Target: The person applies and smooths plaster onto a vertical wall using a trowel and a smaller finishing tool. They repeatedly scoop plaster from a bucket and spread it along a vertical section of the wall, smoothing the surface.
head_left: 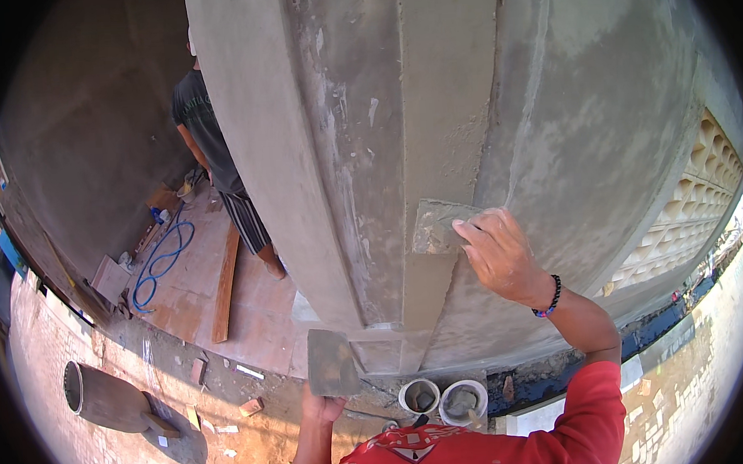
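Note:
My right hand [503,255] is closed on a small flat trowel [434,227], its mortar-smeared blade lying against the wall. The blade touches a raised vertical band of damp grey plaster [449,104], whose right edge is rough. Lower down and to the left, my left hand [323,407] grips a rectangular plastering float [332,362], its flat grey face turned up; its handle is hidden. A recessed strip [360,149] with whitish streaks runs beside the band on the left.
Two buckets [418,396] [463,402] with grey mix stand at the wall's foot. A ditch of dark water [544,386] runs right. Left are a dark drum [109,398], a wooden plank [226,288] and a blue hose [161,262]. Another person [219,147] stands partly behind the wall.

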`<action>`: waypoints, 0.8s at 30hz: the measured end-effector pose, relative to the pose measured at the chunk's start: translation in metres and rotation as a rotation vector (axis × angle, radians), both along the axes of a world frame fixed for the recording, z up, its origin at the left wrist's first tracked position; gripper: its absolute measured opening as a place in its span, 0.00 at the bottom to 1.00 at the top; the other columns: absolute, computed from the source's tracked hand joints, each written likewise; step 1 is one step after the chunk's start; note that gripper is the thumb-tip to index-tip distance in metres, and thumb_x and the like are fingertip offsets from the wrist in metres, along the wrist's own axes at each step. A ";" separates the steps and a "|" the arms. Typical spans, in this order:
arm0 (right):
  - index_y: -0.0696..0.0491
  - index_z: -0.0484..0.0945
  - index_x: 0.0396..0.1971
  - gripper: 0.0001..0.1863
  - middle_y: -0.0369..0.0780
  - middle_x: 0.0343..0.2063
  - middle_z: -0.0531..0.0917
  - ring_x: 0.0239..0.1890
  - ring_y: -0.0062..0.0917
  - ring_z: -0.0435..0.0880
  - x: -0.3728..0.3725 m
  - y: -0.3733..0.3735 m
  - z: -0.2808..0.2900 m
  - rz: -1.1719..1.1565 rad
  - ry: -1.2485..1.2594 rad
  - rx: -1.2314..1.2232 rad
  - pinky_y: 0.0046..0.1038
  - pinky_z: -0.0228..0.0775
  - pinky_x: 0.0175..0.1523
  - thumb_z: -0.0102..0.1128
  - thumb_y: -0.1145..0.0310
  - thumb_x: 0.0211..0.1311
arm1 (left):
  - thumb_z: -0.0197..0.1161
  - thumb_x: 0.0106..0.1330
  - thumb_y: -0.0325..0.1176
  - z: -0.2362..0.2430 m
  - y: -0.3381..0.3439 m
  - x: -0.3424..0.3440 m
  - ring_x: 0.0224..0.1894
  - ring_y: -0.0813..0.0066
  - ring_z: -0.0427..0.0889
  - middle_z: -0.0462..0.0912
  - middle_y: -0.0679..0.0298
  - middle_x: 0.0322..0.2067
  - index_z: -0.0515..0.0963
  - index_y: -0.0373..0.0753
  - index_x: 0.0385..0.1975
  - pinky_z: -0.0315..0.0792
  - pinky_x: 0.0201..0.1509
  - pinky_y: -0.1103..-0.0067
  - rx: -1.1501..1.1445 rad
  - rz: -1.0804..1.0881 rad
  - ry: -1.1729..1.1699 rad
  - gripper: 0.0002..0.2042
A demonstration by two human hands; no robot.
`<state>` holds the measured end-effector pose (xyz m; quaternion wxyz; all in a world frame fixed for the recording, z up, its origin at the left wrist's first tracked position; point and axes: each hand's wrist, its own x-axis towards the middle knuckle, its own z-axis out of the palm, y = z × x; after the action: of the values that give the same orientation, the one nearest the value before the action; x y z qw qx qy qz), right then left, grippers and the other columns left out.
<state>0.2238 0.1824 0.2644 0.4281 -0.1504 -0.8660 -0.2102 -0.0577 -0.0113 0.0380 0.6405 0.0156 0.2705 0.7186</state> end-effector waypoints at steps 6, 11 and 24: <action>0.57 0.76 0.47 0.20 0.42 0.40 0.79 0.40 0.35 0.75 0.008 0.015 0.139 -0.035 0.222 0.301 0.32 0.69 0.44 0.59 0.82 0.50 | 0.51 0.67 0.33 -0.001 0.007 0.002 0.42 0.66 0.81 0.80 0.60 0.43 0.73 0.37 0.48 0.78 0.43 0.73 0.007 -0.011 0.007 0.13; 0.56 0.76 0.47 0.21 0.41 0.38 0.78 0.41 0.34 0.75 -0.001 0.024 0.115 0.002 0.076 0.195 0.32 0.70 0.44 0.59 0.82 0.50 | 0.51 0.67 0.34 -0.006 0.008 0.004 0.42 0.66 0.81 0.80 0.60 0.43 0.73 0.37 0.49 0.78 0.43 0.72 -0.001 -0.027 -0.033 0.14; 0.63 0.69 0.54 0.21 0.46 0.44 0.79 0.45 0.30 0.79 0.021 0.001 -0.019 0.352 0.670 -0.735 0.29 0.72 0.49 0.58 0.73 0.62 | 0.49 0.68 0.34 0.005 0.005 0.000 0.42 0.67 0.81 0.80 0.61 0.43 0.73 0.37 0.48 0.78 0.43 0.72 -0.024 0.017 -0.016 0.13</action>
<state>0.2453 0.1837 0.2456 0.6292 -0.2020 -0.7104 0.2422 -0.0572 -0.0059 0.0432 0.6366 -0.0002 0.2742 0.7208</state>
